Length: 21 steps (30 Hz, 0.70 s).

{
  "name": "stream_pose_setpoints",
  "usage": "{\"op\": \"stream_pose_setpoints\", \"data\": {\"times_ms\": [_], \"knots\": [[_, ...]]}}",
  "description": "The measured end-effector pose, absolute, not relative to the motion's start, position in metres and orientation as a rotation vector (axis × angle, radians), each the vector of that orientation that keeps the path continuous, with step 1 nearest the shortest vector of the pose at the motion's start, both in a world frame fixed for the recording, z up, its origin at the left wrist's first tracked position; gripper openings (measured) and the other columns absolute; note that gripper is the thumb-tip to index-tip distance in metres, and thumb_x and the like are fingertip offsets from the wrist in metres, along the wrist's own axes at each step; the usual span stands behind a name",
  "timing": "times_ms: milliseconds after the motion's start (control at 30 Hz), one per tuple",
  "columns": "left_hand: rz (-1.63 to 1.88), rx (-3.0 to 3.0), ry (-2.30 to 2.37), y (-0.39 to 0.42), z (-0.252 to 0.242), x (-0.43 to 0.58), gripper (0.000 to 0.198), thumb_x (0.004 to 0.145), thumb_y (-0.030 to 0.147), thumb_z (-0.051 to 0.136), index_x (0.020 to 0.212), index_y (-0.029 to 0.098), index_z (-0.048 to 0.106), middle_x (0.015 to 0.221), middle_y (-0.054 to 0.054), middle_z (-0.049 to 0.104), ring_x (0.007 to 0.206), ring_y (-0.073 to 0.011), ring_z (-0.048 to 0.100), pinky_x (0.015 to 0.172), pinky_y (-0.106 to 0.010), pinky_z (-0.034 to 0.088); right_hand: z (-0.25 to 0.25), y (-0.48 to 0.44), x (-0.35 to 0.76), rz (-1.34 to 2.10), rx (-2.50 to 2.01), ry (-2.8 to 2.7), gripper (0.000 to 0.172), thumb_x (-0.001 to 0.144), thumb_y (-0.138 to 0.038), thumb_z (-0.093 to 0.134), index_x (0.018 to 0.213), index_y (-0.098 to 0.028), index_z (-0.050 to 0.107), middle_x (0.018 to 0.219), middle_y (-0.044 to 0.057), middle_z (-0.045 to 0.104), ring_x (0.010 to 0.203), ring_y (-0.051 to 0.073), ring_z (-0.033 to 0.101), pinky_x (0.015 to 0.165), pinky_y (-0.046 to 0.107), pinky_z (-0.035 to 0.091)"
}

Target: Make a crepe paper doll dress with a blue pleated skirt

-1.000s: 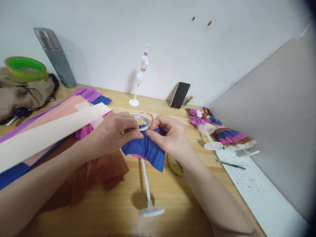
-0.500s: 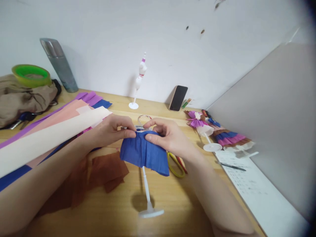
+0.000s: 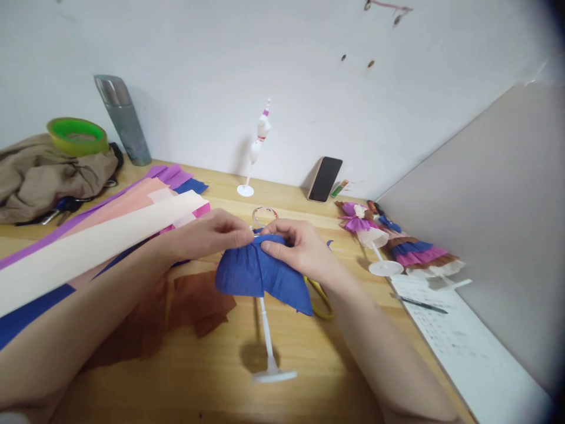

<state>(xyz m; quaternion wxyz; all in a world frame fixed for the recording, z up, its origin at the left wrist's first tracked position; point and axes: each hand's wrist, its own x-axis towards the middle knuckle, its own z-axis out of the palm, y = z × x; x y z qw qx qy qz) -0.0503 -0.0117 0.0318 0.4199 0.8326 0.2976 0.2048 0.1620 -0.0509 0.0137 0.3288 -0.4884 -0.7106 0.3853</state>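
Note:
A pleated sheet of blue crepe paper (image 3: 260, 274) hangs like a skirt around a small white stand (image 3: 267, 341), which leans with its round base low in the view. My left hand (image 3: 227, 229) pinches the gathered top edge of the paper from the left. On the right side, my right hand (image 3: 295, 244) has its thumb over the front of the same edge and its fingers behind. My fingers and the paper hide most of the stand's upper part. Just behind them lies a thin wire-like ring (image 3: 265, 213).
Yellow-handled scissors (image 3: 325, 303) lie partly under my right wrist. Brown paper (image 3: 198, 300) and long paper strips (image 3: 110, 241) spread leftward. A small white mannequin (image 3: 260, 138), a phone (image 3: 325, 179) and a bottle (image 3: 126, 123) stand by the wall. Paper-dressed figures (image 3: 357, 218) are at right.
My left hand has moved right along the top edge, closer to my right hand. The blue paper is gathered more, with its lower edge spread apart. The camera view has shifted slightly.

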Motion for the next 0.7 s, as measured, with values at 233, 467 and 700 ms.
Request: {"op": "stream_pose_setpoints", "data": {"times_ms": [233,467,700], "knots": [[0.471,1.903,0.705,-0.013,0.031,-0.047,0.03,0.083,0.035,0.055,0.064,0.014,0.064,0.057,0.001,0.059,0.055,-0.0105,0.05,0.053,-0.021,0.043,0.017,-0.055,0.166,1.022,-1.193,-1.901,0.02,0.077,-0.027,0.067,0.093,-0.017,0.07,0.082,0.004,0.07,0.072,0.016,0.061,0.065,0.028,0.048],[0.477,1.974,0.741,-0.015,0.031,-0.047,0.029,0.083,0.033,0.056,0.064,0.013,0.065,0.054,0.002,0.058,0.052,-0.0102,0.051,0.051,-0.02,0.041,0.025,-0.065,0.162,1.032,-1.317,-1.798,0.032,0.074,-0.025,0.067,0.105,-0.018,0.068,0.084,0.004,0.071,0.07,0.017,0.063,0.061,0.028,0.049],[0.715,2.297,0.926,-0.023,0.031,-0.046,0.028,0.083,0.03,0.054,0.064,0.013,0.066,0.054,0.001,0.061,0.052,-0.0099,0.051,0.05,-0.019,0.036,0.028,-0.07,0.164,0.629,-1.364,-1.858,0.026,0.078,-0.026,0.066,0.103,-0.019,0.068,0.068,-0.001,0.063,0.061,0.014,0.056,0.058,0.026,0.043]]}}
